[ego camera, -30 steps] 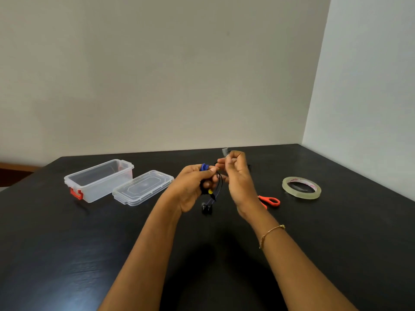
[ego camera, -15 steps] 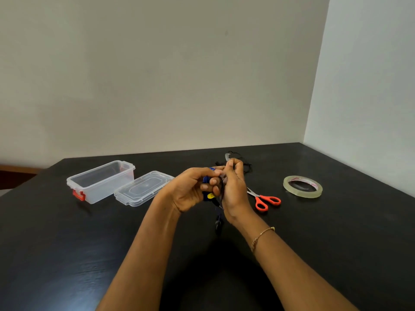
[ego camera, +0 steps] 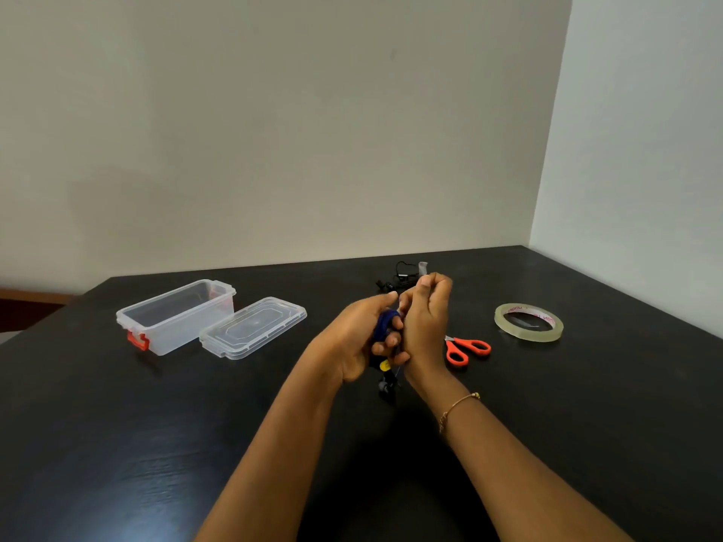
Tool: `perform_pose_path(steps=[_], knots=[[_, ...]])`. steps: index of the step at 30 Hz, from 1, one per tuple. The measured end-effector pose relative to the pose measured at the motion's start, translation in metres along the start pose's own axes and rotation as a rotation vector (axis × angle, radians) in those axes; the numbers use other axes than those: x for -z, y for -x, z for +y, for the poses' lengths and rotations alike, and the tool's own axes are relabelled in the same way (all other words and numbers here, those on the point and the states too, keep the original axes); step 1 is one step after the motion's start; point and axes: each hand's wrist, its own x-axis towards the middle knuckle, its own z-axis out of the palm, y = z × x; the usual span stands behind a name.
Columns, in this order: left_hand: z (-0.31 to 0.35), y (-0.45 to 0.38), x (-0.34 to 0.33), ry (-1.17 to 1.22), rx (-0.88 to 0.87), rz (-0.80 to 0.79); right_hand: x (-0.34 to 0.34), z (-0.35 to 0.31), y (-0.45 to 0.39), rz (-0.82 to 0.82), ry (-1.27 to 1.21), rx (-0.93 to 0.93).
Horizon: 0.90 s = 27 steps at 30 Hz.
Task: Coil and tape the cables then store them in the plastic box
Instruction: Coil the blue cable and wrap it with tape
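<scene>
We see the left hand (ego camera: pixel 354 338) curled round a dark blue coiled cable (ego camera: pixel 385 320), fingers wrapped over the bundle; a yellow bit and a dark plug end (ego camera: pixel 385 387) dangle below the fist, just above the black table (ego camera: pixel 156 444). Right hand (ego camera: pixel 426 318) sits touching the left one, fingertips pinched together on a short strip of clear tape (ego camera: pixel 422 267) that sticks up above the knuckles. We can't tell if the strip already touches the coil; the fingers hide that spot. Thin gold bracelet (ego camera: pixel 457 408) on the right wrist.

Behind the hands, a second black cable (ego camera: pixel 399 277) lies loose on the table, partly hidden by the right hand. Just right of the right wrist we see orange-handled scissors (ego camera: pixel 467 349) flat on the table, blades hidden behind the hand. Further right, well apart, a roll of clear tape (ego camera: pixel 528 321) lies flat.

Left side: clear plastic box (ego camera: pixel 176 316) with a red latch (ego camera: pixel 137 340) on its near end, open top. We see nothing inside it, walls and floor show through. Its clear lid (ego camera: pixel 253 326) lies flat on the table just beside the box on the right, near or touching its long side; we can't tell which. Nothing rests on the lid. Both are well apart from the hands.
</scene>
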Motion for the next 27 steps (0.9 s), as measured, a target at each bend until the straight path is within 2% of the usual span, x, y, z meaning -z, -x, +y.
perform_pose_path(steps=[3,7,11,13,15,18,22,24,27], knots=[[-0.004,-0.002,-0.003,-0.053,-0.032,0.063,0.004,0.0,-0.003,0.0,0.198,0.306],[-0.006,-0.005,-0.004,-0.122,-0.102,0.133,0.009,0.005,-0.01,0.007,0.354,0.425],[-0.008,-0.008,0.003,-0.204,-0.155,0.19,0.015,-0.002,-0.014,-0.031,0.363,0.548],[-0.009,-0.008,0.006,-0.331,-0.13,0.123,0.016,-0.006,-0.016,-0.054,0.354,0.592],[-0.007,-0.004,0.007,-0.384,-0.075,-0.032,0.017,-0.008,-0.019,-0.057,0.339,0.594],[-0.003,0.001,0.012,-0.224,-0.064,-0.222,0.02,-0.009,-0.023,-0.062,0.256,0.458],[0.0,0.001,0.016,0.362,-0.17,-0.364,0.018,-0.018,-0.018,-0.085,0.087,0.146],[0.001,0.0,0.017,0.621,-0.258,-0.369,0.013,-0.021,-0.011,-0.114,0.017,-0.005],[0.0,-0.004,0.015,0.742,-0.389,-0.298,0.003,-0.019,0.001,-0.19,-0.036,-0.218]])
